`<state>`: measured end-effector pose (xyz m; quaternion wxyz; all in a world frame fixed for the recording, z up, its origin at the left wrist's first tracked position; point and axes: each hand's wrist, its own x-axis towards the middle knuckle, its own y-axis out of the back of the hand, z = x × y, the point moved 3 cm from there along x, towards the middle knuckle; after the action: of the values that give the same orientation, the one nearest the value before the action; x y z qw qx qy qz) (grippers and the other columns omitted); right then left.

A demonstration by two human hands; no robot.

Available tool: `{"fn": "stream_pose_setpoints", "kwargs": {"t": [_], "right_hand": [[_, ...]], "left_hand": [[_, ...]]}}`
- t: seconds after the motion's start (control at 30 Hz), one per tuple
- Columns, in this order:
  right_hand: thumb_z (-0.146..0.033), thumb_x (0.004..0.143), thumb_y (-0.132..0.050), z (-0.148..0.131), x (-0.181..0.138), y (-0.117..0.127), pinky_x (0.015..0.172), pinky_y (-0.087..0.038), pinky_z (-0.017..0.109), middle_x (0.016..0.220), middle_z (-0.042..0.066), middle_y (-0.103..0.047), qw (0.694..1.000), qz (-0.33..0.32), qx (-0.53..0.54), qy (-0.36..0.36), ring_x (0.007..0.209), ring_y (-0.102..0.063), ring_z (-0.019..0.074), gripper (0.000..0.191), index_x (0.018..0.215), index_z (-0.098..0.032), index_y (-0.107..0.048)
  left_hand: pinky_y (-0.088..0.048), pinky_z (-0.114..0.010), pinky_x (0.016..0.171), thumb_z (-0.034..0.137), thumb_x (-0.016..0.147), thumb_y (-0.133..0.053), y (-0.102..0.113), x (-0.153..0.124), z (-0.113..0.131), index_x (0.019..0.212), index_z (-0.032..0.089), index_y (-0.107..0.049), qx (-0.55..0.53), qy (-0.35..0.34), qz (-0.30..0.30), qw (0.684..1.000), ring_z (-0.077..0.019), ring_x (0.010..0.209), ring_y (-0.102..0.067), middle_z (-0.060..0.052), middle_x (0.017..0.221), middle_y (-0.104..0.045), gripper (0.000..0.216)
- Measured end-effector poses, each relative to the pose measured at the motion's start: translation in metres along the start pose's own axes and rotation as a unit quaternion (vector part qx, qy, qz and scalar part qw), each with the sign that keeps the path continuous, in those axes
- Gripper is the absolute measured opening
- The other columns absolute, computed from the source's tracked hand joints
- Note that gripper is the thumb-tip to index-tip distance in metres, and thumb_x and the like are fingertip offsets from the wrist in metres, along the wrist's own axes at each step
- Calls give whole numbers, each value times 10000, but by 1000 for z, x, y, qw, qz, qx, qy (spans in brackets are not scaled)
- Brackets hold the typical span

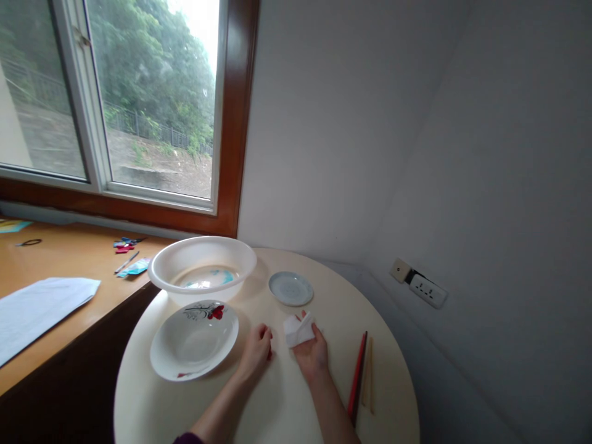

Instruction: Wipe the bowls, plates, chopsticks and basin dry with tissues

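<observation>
So there's this round cream table (259,419), and the right hand (313,350) is palm up over the middle of it, a bit nearer the near edge than the far one. It's got a thin white tissue (296,333) (or maybe a cloth, can't tell which) spread over the fingers, with the thumb clamped down on its right side. The left hand (259,346) is just left of that, fingers curled together. A small red bit (270,355) pokes out by its fingertips, but I honestly can't tell what it is or whether it's gripped.

Toward the left edge sits a wide white bowl (197,345) with a red flower print, and behind it, at the far left edge, a big whitish plastic basin (160,271) with blue patches inside. A small pale plate (291,290) lies near the far edge, beyond the tissue. Over by the right edge there's a red and dark stick pair (357,379), pale wooden chopsticks (369,376) right beside it.
</observation>
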<state>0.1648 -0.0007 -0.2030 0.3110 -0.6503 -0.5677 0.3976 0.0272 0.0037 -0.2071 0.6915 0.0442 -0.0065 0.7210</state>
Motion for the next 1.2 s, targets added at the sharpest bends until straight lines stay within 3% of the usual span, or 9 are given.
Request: {"fn": "stream_pose_setpoints", "kwargs": {"t": [0.1,0.2,0.37,0.5,0.6,0.7,0.83,0.97,1.2], "right_hand": [[-307,662,-617,1,-6,-8,759,-465,286,862,13,-710,1000,-6,-10,0,784,-633,153,209,837,-212,-679],[-325,649,-646,2,-15,-19,770,-467,301,883,33,-703,999,-32,-39,-8,805,-627,169,254,861,-190,-683],[-365,664,-632,4,-23,-29,769,-472,303,923,50,-694,997,-41,-67,-5,831,-625,181,282,877,-189,-686],[-317,646,-625,9,-16,-23,794,-468,271,894,39,-702,997,-14,-64,29,873,-620,166,193,776,-190,-688],[-289,632,-628,10,-11,-17,753,-486,260,861,34,-705,997,24,-56,40,838,-629,160,157,745,-193,-680],[-290,617,-664,5,-9,-15,696,-496,233,781,19,-701,996,50,-56,47,762,-636,144,151,730,-190,-672],[-407,616,-690,-3,-13,-23,662,-499,270,726,36,-694,991,21,-119,63,710,-640,175,283,747,-157,-664],[-387,583,-739,-3,-17,-30,675,-489,291,739,52,-701,978,12,-190,84,717,-640,196,316,758,-134,-665],[-465,631,-704,8,-21,-35,647,-464,273,786,78,-691,975,-68,-211,0,712,-628,174,387,818,-129,-658]], "left_hand": [[-296,-223,395,484,721,-475,0,-6,7,614,186,-497,12,-33,-19,999,-103,366,-399,70,421,-381,317],[-378,-239,532,404,624,-646,-2,-16,21,777,177,-630,32,-84,-40,995,-124,558,-489,18,618,-507,274],[-420,-310,749,241,705,-618,-9,-41,49,794,195,-674,142,-262,-90,950,-182,812,-517,-56,832,-545,115],[-423,-310,718,133,746,-538,-16,-55,60,770,198,-672,223,-324,-110,913,-189,807,-490,-70,816,-547,150],[-410,-314,696,138,760,-511,-20,-55,67,735,197,-668,239,-340,-101,904,-192,783,-477,-77,803,-557,169],[-396,-308,717,181,740,-544,-23,-43,74,646,184,-641,143,-302,-86,939,-182,766,-489,-55,749,-565,134],[-370,-248,580,319,747,-550,-23,-19,70,584,163,-579,-14,-171,-19,985,-135,598,-472,3,584,-520,228],[-333,-222,500,422,768,-504,-15,-12,58,609,153,-566,-55,-116,24,991,-114,531,-428,26,534,-490,319],[-373,-223,534,493,714,-548,-1,-13,52,692,134,-627,-126,-47,49,990,-136,585,-485,-2,592,-571,369]]}}
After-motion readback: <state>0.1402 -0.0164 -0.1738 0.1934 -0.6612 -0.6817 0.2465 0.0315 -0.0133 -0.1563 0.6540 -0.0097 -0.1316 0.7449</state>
